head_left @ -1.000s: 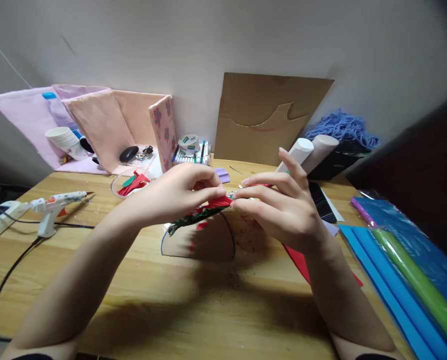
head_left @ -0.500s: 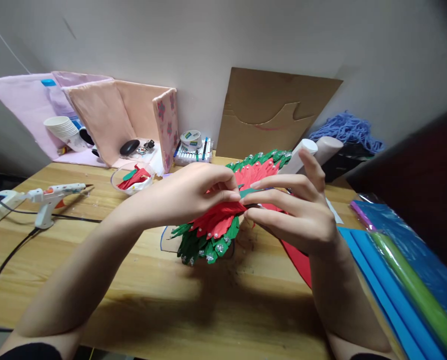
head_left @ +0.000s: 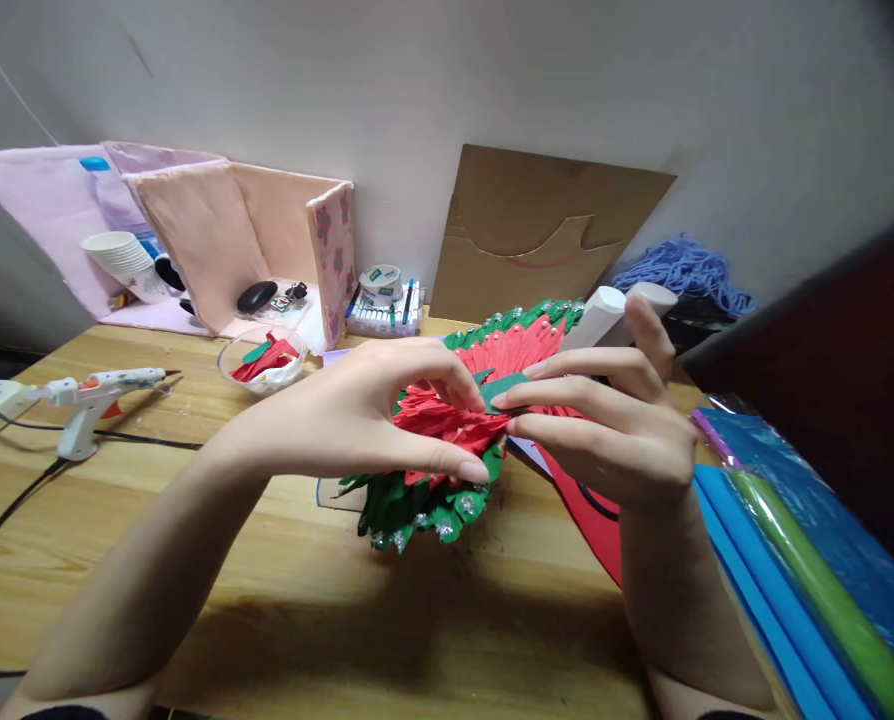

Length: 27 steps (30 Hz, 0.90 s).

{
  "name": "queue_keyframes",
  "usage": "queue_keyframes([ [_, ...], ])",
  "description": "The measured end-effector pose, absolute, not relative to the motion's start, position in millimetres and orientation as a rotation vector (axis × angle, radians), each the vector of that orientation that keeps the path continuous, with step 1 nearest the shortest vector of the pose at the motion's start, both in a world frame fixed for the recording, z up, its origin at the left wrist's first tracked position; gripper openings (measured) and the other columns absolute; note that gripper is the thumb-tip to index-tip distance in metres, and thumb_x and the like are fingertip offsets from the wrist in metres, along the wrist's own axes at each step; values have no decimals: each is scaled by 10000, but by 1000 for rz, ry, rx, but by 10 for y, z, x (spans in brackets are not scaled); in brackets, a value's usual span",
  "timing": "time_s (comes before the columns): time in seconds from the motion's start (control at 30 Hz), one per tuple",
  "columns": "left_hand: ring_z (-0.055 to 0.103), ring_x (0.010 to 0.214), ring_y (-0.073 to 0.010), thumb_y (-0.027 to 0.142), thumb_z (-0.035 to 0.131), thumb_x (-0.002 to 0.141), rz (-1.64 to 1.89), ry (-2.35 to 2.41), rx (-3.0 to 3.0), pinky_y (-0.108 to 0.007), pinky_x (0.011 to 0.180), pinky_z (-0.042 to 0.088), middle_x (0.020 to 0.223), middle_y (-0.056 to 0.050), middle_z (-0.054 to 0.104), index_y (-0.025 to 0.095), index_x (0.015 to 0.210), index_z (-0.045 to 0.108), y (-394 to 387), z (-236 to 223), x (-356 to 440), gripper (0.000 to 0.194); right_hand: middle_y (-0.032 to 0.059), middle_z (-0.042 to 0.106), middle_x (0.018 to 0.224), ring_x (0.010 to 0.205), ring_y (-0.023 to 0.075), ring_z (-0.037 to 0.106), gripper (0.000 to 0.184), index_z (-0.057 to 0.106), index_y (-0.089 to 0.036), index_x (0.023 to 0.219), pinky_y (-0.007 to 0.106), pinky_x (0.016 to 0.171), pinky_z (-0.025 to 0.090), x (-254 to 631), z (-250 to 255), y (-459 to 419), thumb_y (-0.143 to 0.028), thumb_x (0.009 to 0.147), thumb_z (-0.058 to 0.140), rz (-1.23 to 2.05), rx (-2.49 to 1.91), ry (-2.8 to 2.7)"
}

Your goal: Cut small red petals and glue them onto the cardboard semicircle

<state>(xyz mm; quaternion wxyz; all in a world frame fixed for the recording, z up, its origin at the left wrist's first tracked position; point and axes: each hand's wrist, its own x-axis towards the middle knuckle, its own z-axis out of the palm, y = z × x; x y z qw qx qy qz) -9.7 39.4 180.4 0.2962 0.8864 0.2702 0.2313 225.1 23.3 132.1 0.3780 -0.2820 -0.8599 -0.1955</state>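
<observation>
A paper wreath-like craft [head_left: 436, 505] with red crepe-paper petals, green fringed edges and silvery beads is between my hands above the table. My left hand [head_left: 357, 405] arches over its near part, thumb apart from the curled fingers. Those fingertips touch a small dark-green paper leaf [head_left: 501, 390] among the red petals [head_left: 454, 415]. From the right, my right hand [head_left: 612, 430] pinches at this leaf and the petal edge beside it, one finger raised. What lies between its fingertips is partly covered.
At the left lies a hot glue gun [head_left: 91, 400] with a black cable. A clear bowl [head_left: 226, 365] holds red and green scraps. Behind are a pink folding box [head_left: 192, 235], a marker set [head_left: 387, 318], cardboard [head_left: 544, 215] and blue yarn [head_left: 679, 270]. Wrapped paper rolls [head_left: 799, 560] line the right.
My left thumb has moved down and away from its fingers, releasing the pinch on the red petals. My right hand has shifted slightly right, and more of the green leaf shows.
</observation>
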Motion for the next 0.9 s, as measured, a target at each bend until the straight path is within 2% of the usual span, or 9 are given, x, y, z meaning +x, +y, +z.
queue_keyframes([
  [0.23, 615, 825, -143, 273, 629, 766, 694, 628, 2370, -260, 722, 496, 912, -30, 677, 216, 900, 664, 349, 1800, -113, 150, -100, 714, 813, 859, 150, 630, 157, 638, -359, 774, 447, 1029, 367, 2201, 1357, 202, -241, 857, 576, -532, -652, -2126],
  [0.4, 621, 771, -123, 180, 564, 778, 779, 635, 2401, -239, 694, 498, 870, -19, 686, 230, 889, 670, 308, 1774, -119, 161, -119, 718, 812, 833, 143, 629, 169, 614, -365, 777, 422, 1015, 377, 2166, 1359, 200, -214, 848, 586, -542, -637, -2096],
  [0.7, 613, 741, -132, 229, 533, 808, 896, 782, 2488, -260, 690, 489, 792, -15, 671, 227, 823, 654, 204, 1761, -66, 122, -113, 697, 819, 858, 126, 624, 217, 625, -406, 869, 370, 982, 425, 2186, 1293, 153, -193, 837, 595, -638, -634, -2043],
  [0.9, 622, 742, -131, 214, 532, 804, 973, 810, 2399, -252, 690, 497, 813, -4, 683, 232, 833, 640, 215, 1764, -46, 113, -106, 684, 794, 791, 126, 636, 246, 630, -442, 926, 356, 964, 443, 2207, 1277, 123, -218, 828, 606, -723, -627, -2008],
])
